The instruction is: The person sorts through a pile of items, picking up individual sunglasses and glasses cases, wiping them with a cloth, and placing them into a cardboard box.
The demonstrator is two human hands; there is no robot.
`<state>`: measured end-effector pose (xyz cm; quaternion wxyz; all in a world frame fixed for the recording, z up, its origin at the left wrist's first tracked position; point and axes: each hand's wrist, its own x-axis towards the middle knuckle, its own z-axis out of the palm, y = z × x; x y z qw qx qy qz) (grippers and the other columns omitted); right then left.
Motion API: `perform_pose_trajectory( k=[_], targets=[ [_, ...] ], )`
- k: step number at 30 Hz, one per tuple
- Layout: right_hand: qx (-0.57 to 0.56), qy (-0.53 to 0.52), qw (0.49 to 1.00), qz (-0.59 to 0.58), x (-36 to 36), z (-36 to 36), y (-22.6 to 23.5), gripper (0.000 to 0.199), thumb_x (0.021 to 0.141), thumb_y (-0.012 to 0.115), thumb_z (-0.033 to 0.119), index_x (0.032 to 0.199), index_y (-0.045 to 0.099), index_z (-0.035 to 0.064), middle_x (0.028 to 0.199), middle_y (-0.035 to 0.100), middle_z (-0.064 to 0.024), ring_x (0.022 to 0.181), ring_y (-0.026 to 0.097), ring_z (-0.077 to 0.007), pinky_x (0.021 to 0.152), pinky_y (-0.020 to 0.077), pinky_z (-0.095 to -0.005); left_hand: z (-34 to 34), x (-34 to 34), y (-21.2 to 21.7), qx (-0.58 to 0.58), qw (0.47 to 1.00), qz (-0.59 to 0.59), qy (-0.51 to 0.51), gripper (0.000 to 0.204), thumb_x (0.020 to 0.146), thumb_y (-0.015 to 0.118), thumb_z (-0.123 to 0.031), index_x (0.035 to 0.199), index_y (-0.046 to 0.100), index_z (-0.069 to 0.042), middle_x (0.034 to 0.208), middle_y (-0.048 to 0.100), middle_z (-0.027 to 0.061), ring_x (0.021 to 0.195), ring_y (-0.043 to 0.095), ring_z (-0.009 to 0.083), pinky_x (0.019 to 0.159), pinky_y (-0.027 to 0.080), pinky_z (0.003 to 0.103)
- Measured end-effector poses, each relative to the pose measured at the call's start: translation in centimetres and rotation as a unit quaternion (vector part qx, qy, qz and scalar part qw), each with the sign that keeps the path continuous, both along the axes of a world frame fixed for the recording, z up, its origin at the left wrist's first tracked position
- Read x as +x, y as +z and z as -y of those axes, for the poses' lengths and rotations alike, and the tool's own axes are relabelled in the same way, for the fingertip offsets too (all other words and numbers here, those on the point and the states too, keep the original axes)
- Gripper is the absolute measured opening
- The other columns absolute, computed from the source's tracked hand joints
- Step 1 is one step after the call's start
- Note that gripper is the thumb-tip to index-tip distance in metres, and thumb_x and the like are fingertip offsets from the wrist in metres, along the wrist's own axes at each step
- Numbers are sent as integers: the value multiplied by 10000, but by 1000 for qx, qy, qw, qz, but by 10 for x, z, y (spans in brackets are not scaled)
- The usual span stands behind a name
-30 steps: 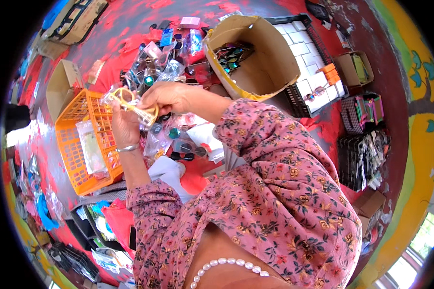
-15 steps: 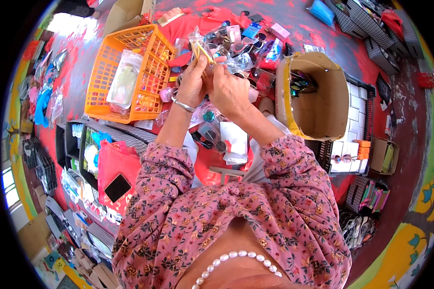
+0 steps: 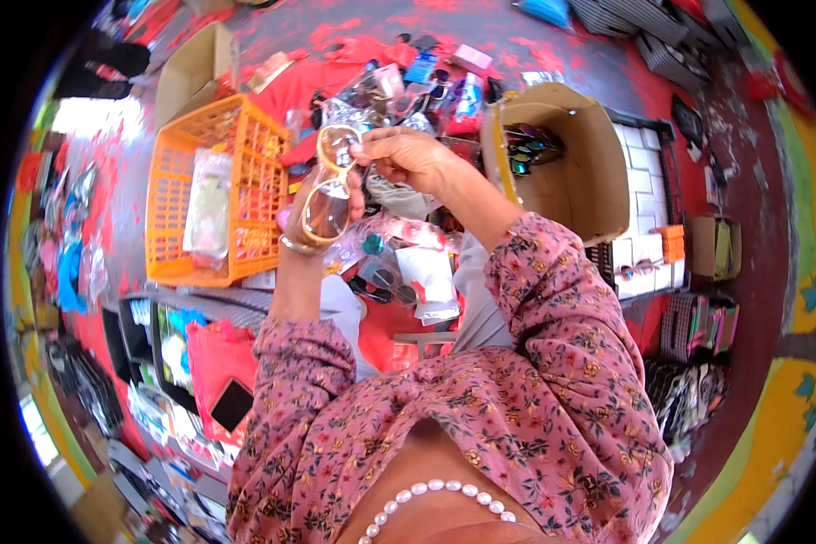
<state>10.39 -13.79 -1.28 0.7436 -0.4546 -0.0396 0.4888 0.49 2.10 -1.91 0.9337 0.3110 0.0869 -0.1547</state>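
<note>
A pair of sunglasses (image 3: 325,214) with pale yellow round frames and tinted lenses is held up over the pile, both lenses in sight. My left hand (image 3: 353,194), a bracelet at its wrist, grips the pair from behind; the lenses cover much of the palm. At the upper lens, the bent fingers of my right hand (image 3: 406,156) pinch the frame's edge. Beneath my hands spreads a heap of sunglasses and clear plastic wrappers (image 3: 343,112) on red cloth. Closer to my legs lie loose dark glasses (image 3: 369,288) and a white packet (image 3: 427,279).
An orange plastic basket (image 3: 174,204) stands on the left, holding a clear packet. To the right is an open cardboard box (image 3: 589,172) with sunglasses inside. Beyond it, a black crate (image 3: 666,172) holds white boxes. A phone (image 3: 232,404) rests on red fabric at lower left.
My hands have turned the sunglasses from a narrow yellow bundle near clear plastic to a view of both lenses. They have moved left and lower, and the whole view has shifted.
</note>
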Motion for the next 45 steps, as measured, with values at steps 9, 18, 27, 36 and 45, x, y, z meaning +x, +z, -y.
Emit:
perform_pose_trajectory(
  k=[9, 18, 27, 36, 45],
  targets=[
    [89, -117, 989, 1, 24, 30, -10, 114, 797, 615, 120, 713, 559, 67, 575, 525, 3, 485, 507, -80, 376, 316, -189, 22, 6, 3, 68, 987, -142, -29, 476, 895, 435, -386, 1123, 480, 30, 1017, 586, 161, 865, 599, 232, 688, 515, 291],
    [-119, -468, 875, 36, 81, 267, -103, 128, 817, 597, 184, 839, 590, 58, 711, 591, -14, 573, 535, -80, 460, 407, -185, 16, -3, -24, 134, 977, -163, -38, 352, 913, 425, -232, 1146, 462, 30, 1066, 563, 155, 941, 563, 219, 789, 481, 293],
    [-228, -507, 825, -104, 97, 339, -226, 171, 853, 552, 207, 787, 575, 51, 662, 573, -33, 533, 548, -118, 468, 421, -207, 12, -3, -42, 161, 961, -225, 14, 291, 887, 461, -174, 1100, 494, 23, 980, 585, 114, 878, 556, 189, 751, 470, 274],
    [-362, -542, 746, -133, 100, 358, -325, 210, 850, 545, 151, 847, 543, -59, 665, 604, -149, 468, 574, -203, 396, 476, -283, 24, 2, -45, 183, 945, -269, 20, 270, 889, 454, -150, 1082, 502, 32, 950, 594, 111, 853, 564, 182, 737, 476, 264],
    [-469, -469, 735, -142, 111, 362, -352, 176, 838, 532, 137, 789, 580, -24, 602, 608, -129, 445, 567, -193, 389, 453, -292, 32, 5, -50, 215, 941, -260, 5, 279, 872, 484, -142, 1088, 496, 34, 951, 597, 114, 853, 569, 186, 734, 490, 262]
  ],
)
